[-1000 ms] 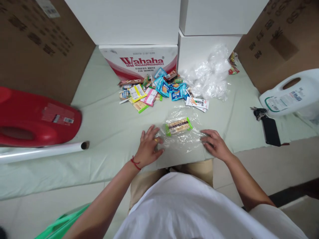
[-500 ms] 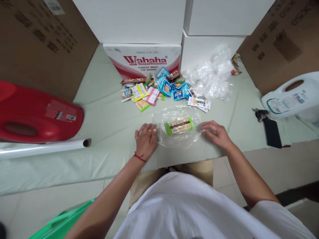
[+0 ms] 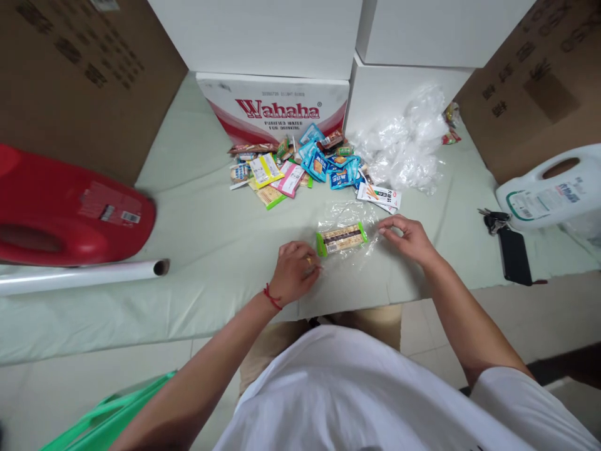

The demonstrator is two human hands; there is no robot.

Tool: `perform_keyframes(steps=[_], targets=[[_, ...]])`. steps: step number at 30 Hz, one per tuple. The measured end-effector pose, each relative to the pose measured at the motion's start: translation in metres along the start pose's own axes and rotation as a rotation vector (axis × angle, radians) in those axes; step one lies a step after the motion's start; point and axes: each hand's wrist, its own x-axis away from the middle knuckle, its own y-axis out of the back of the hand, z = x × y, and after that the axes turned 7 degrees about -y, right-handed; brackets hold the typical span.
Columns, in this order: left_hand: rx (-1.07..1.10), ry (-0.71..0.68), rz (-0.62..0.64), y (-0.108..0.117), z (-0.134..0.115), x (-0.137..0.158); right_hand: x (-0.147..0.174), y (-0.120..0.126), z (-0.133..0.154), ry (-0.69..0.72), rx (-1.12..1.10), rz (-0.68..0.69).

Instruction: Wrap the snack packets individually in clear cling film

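On the table in front of me lies a crumpled piece of clear plastic film (image 3: 335,213). A packaged cracker bar (image 3: 342,238) with green ends and a dark middle stripe rests on it, slightly tilted. My left hand (image 3: 295,270), with a red string bracelet at the wrist, has its fingers curled together at the film's left edge, beside the bar's left end. At the opposite edge, my right hand (image 3: 407,238) pinches the film between thumb and forefinger. Neither hand covers the bar.
Behind lies a pile of small snack packets (image 3: 300,166) against a Wahaha carton (image 3: 277,103). Crumpled clear plastic (image 3: 404,150) sits to its right. A red jug (image 3: 79,213) and a white roll (image 3: 84,275) lie left; a white jug (image 3: 549,188), keys (image 3: 495,220) and a black case (image 3: 515,254) lie right.
My left hand has moved right and its spread fingers have curled closed at the film. The film's left side has drawn in towards the bar. My right hand stays nearly in place.
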Motion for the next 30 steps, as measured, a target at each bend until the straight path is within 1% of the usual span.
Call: perform_keyframes(steps=[1,3,5,7,9,13,16,19,22,24,27,28,30], targets=[[0.053,0.017,-0.027,0.000,0.003,0.000,-0.003,0.000,-0.003,-0.039,-0.021,0.000],[0.172,0.079,-0.121,0.000,0.008,0.001,-0.011,-0.001,-0.007,-0.131,-0.071,-0.005],[0.291,0.175,-0.230,0.000,0.012,0.000,-0.020,-0.003,-0.009,-0.211,-0.122,-0.012],[0.373,0.271,-0.307,-0.001,0.015,-0.002,-0.027,-0.007,-0.008,-0.269,-0.182,-0.010],[0.373,0.351,-0.358,-0.003,0.017,-0.005,-0.035,-0.012,-0.006,-0.336,-0.246,0.001],[0.221,0.467,-0.399,-0.003,0.017,-0.011,-0.049,-0.021,-0.006,-0.454,-0.293,-0.034],[0.088,0.524,-0.386,-0.002,0.014,-0.012,-0.058,-0.025,-0.015,-0.460,-0.216,-0.072],[-0.040,0.578,-0.335,0.000,0.013,-0.012,-0.065,-0.028,-0.027,-0.426,-0.063,-0.117],[-0.082,0.608,-0.321,-0.001,0.012,-0.010,-0.066,-0.032,-0.036,-0.396,0.053,-0.121],[-0.006,0.628,-0.359,-0.002,0.014,-0.010,-0.064,-0.033,-0.039,-0.388,0.104,-0.113],[0.212,0.641,-0.450,-0.006,0.018,-0.012,-0.061,-0.034,-0.040,-0.385,0.187,-0.115],[0.262,0.627,-0.490,-0.008,0.020,-0.013,-0.060,-0.035,-0.040,-0.383,0.234,-0.120],[0.289,0.572,-0.564,-0.011,0.022,-0.016,-0.058,-0.036,-0.037,-0.356,0.372,-0.141]])
